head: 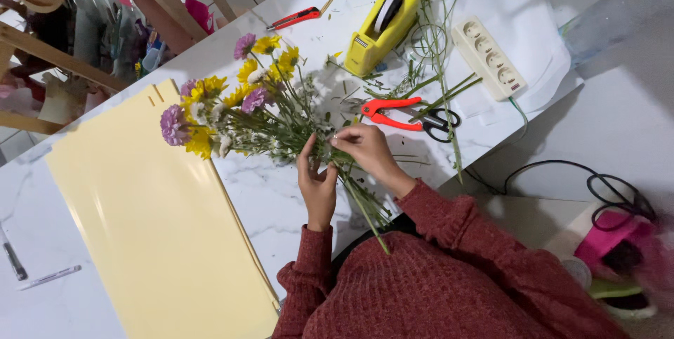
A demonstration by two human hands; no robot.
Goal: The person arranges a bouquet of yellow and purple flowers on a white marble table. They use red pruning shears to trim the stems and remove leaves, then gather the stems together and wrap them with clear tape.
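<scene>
Looking down from head height, the view shows a white marble tabletop (281,198) running diagonally, with a person in a dark red knitted sweater (449,283) seated at its near edge. The largest thing on it is a stack of pale yellow paper sheets (154,227), covering the tabletop's left part and reaching its near edge. Beside the sheets, near the middle of the tabletop, lies a bunch of flowers (239,104) with yellow and purple heads and small white blooms, its heads toward the far left and its green stems pointing at the person. The left hand (317,188) is wrapped around the stems from below, fingers closed on them. The right hand (365,148) pinches the same stems from above, just beside the left. Toward the far edge stands a yellow tape dispenser (382,23), with a white power strip (488,58) to its right. Between dispenser and hands lie loose cut stems (439,65) and red-handled scissors (404,113). A red utility knife (293,17) lies at the far edge.
</scene>
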